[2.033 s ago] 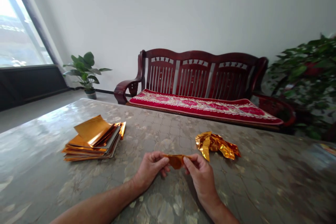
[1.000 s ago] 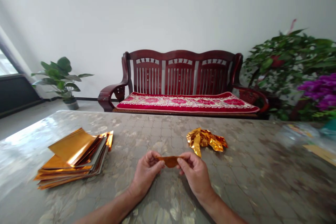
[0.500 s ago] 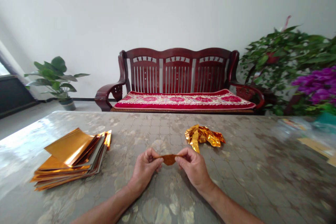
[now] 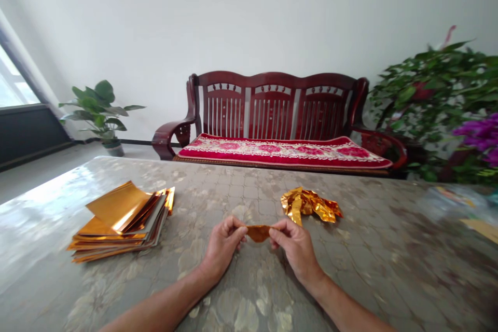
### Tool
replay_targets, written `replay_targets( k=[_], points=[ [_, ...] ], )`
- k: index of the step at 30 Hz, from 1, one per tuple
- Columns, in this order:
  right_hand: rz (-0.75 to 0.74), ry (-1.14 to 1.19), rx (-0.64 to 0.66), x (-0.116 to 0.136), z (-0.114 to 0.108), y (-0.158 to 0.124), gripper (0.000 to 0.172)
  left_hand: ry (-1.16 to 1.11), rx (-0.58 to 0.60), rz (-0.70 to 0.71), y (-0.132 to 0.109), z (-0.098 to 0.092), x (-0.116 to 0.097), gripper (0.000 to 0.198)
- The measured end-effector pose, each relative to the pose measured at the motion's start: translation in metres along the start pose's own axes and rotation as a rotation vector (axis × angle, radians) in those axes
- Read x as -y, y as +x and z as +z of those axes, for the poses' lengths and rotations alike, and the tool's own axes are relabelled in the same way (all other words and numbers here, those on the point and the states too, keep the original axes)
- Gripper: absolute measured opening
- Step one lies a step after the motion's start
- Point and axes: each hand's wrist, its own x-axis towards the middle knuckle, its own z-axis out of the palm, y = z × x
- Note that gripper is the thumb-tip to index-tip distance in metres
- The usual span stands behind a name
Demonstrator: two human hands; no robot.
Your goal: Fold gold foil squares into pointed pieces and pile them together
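A small folded piece of gold foil paper (image 4: 259, 233) is pinched between both hands just above the table (image 4: 369, 264). My left hand (image 4: 223, 246) grips its left end with closed fingers. My right hand (image 4: 295, 246) grips its right end the same way. Just beyond my right hand lie finished crumpled gold foil shapes (image 4: 311, 205). A stack of flat gold foil sheets (image 4: 122, 220) rests on the table to the left of my left hand.
Behind the patterned table stands a dark red wooden bench (image 4: 278, 124) with a red floral cushion. A potted plant (image 4: 99, 111) is on the floor at the left, leafy plants with purple flowers (image 4: 447, 104) at the right. Blurred packets (image 4: 459, 199) lie at the table's far right.
The camera has swung right and then slightly back left. Both hands have kept hold of the small foil piece, working it between the fingertips in nearly the same spot.
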Motion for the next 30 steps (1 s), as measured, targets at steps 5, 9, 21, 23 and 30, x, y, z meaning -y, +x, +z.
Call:
replay_targets(
  k=[5, 9, 21, 23, 30],
  points=[
    [0.024, 0.016, 0.009, -0.0027, -0.002, -0.0008, 0.031, 0.041, 0.011, 0.046, -0.0013, -0.0015, 0.0006, 0.028],
    [0.035, 0.038, 0.007, -0.0027, -0.0042, -0.0023, 0.034, 0.047, 0.015, 0.065, -0.004, -0.001, -0.0006, 0.029],
    [0.017, 0.022, -0.016, 0.0012, -0.0075, -0.0074, 0.035, 0.052, 0.037, 0.009, 0.0005, 0.0038, 0.0031, 0.019],
    [0.01, 0.013, -0.026, 0.0001, -0.0079, -0.0066, 0.034, 0.083, 0.048, 0.021, 0.0002, 0.0033, 0.0028, 0.019],
    [-0.051, -0.046, -0.047, -0.008, -0.0061, -0.0024, 0.034, 0.173, 0.053, 0.072, -0.0001, 0.0022, 0.0009, 0.016]
  ],
)
